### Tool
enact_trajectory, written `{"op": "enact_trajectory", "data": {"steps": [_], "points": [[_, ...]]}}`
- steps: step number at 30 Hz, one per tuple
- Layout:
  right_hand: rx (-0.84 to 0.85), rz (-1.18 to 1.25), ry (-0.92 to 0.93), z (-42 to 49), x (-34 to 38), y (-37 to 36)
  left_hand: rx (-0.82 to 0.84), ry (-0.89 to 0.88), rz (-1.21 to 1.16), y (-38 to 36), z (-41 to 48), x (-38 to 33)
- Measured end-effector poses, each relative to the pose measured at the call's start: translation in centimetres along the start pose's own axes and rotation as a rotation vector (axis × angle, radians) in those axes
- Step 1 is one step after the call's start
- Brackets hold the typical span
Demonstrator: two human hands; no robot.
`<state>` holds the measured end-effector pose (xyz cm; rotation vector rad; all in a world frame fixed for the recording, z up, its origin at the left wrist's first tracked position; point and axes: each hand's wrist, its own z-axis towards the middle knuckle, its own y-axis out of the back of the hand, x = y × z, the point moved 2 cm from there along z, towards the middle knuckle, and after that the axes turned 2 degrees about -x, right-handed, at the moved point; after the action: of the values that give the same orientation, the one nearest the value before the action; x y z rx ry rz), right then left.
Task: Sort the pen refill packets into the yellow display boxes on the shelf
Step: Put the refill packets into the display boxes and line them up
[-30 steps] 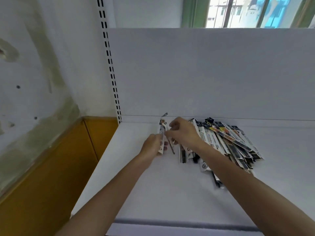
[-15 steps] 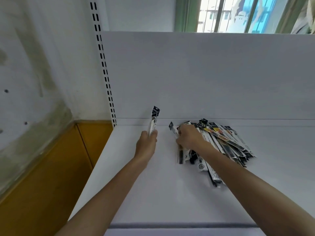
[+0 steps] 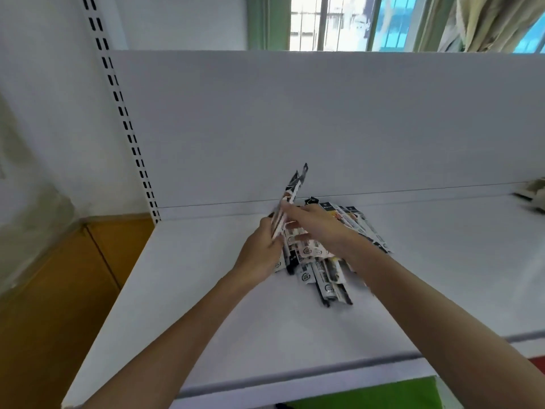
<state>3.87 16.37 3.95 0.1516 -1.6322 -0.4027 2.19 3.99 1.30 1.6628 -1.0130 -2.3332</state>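
1. Left grip (image 3: 259, 252): clenched round the lower part of the held refill packets (image 3: 296, 184), at least 2, thin, black/white print. They stand up, tilted to the right, tops in front of the back panel (image 3: 324, 128).
2. Right grip (image 3: 315, 222): reaches in from the right, fingertips (image 3: 283, 204) on the held packets just above the left grip. Pinching or only touching: can't tell, too blurred.
3. Pile of refill packets (image 3: 324, 273): lies flat and fanned on the white shelf (image 3: 206, 290), near the back panel, directly under and behind both grips. Some ends stick out toward the shelf's front edge.
4. Slotted upright (image 3: 129, 137) at the shelf's left rear corner; wall w/ brown wood panel (image 3: 59, 290) left of it.
5. Window (image 3: 339, 22) and curtain (image 3: 486, 22) above the back panel.
6. Pale object (image 3: 530, 193) at far right of the shelf, cut off by the frame edge, unclear what it is.
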Motion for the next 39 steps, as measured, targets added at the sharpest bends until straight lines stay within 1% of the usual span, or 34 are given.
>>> {"op": "enact_trajectory", "data": {"steps": [1,3,6,8,9,11,12,13,15,17,19,21,22,23,25,26,28,30,33,34,36,39], "points": [[0.017,0.079,-0.016,-0.5,-0.1,1.0,-0.027,-0.052,0.053,-0.8,-0.1,-0.9],[-0.037,0.183,-0.004,-1.3,-0.2,3.2,-0.085,-0.15,0.127,-2.7,-0.3,-3.0],[-0.198,0.29,-0.016,-2.9,-0.7,6.8,-0.108,-0.22,0.34,-6.6,-0.4,-6.4],[-0.291,0.321,-0.062,-4.1,-1.5,9.9,-0.112,-0.249,0.488,-9.2,-0.6,-8.5],[-0.34,0.347,-0.088,-4.8,-2.0,11.8,-0.128,-0.295,0.542,-10.6,-0.6,-9.6],[-0.457,0.452,-0.133,-6.2,-3.3,16.4,-0.132,-0.411,0.579,-13.5,-0.9,-11.3],[-0.515,0.524,-0.156,-7.0,-4.0,19.0,-0.126,-0.434,0.575,-15.0,-1.1,-12.1],[-0.563,0.606,-0.174,-7.9,-4.8,21.7,-0.114,-0.416,0.563,-16.3,-1.3,-12.9],[-0.612,0.742,-0.176,-9.8,-6.7,27.1,-0.085,-0.314,0.545,-19.1,-1.3,-13.7],[-0.561,0.774,-0.169,-11.9,-8.7,30.8,-0.102,-0.294,0.55,-21.8,-1.1,-14.8],[-0.464,0.665,-0.182,-13.6,-11.0,32.7,-0.102,-0.318,0.503,-24.9,-0.9,-16.8],[-0.36,0.495,-0.184,-15.0,-12.9,32.9,-0.062,-0.361,0.422,-28.7,-1.0,-19.4],[-0.33,0.439,-0.166,-15.6,-13.5,33.0,-0.031,-0.382,0.358,-30.8,-1.1,-20.7],[-0.337,0.419,-0.15,-16.0,-14.0,33.2,0.01,-0.398,0.267,-32.9,-1.2,-22.0],[-0.449,0.463,-0.156,-16.8,-14.9,34.9,0.115,-0.422,0.108,-36.5,-1.6,-24.2],[-0.517,0.516,-0.165,-17.2,-15.4,36.3,0.162,-0.448,0.078,-38.1,-1.6,-25.1],[-0.631,0.587,-0.163,-18.3,-16.4,39.4,0.253,-0.49,0.097,-40.5,-1.5,-26.6],[-0.733,0.598,-0.138,-19.5,-17.4,42.7,0.33,-0.505,0.157,-42.3,-1.1,-27.8],[-0.825,0.596,-0.094,-20.5,-18.7,47.5,0.39,-0.534,0.223,-44.7,0.4,-28.9],[-0.835,0.54,-0.094,-20.4,-19.0,49.1,0.39,-0.547,0.226,-45.4,1.2,-29.2],[-0.821,0.354,-0.101,-19.7,-19.4,52.1,0.388,-0.568,0.217,-46.4,3.1,-29.7],[-0.795,-0.046,-0.144,-17.5,-20.6,56.1,0.403,-0.569,0.197,-47.8,6.4,-30.6]]}}
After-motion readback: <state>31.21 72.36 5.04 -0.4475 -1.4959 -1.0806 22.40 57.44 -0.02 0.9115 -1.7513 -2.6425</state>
